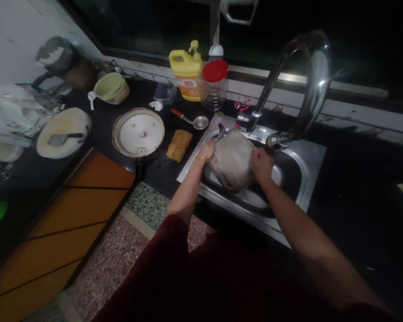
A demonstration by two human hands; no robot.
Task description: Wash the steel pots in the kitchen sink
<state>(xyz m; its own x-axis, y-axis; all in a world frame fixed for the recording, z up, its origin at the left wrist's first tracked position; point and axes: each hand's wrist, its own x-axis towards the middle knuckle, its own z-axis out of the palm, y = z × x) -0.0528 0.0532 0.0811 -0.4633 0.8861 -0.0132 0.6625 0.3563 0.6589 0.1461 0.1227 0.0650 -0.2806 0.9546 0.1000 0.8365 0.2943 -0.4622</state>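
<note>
A grey metal pot (234, 157) with dark stains is tipped over the sink (290, 179), its broad, pale outer face turned up toward me. My left hand (206, 150) grips the pot's left edge, near a dark fitting on its rim. On the opposite side, my right hand (262, 163) is closed at the pot's right edge, fingers curled and partly hidden. Behind the pot rises a curved chrome faucet (317, 85), its spout head just beyond my right hand. The inside of the pot is out of sight.
Left of the sink lie a brown scrubbing pad (179, 145), a ladle (200, 122) and a round pot lid (139, 133). Behind stand a yellow detergent jug (187, 74) and a red-lidded clear jar (214, 91). Farther left, a cleaver (57, 139) rests on a round board (74, 120).
</note>
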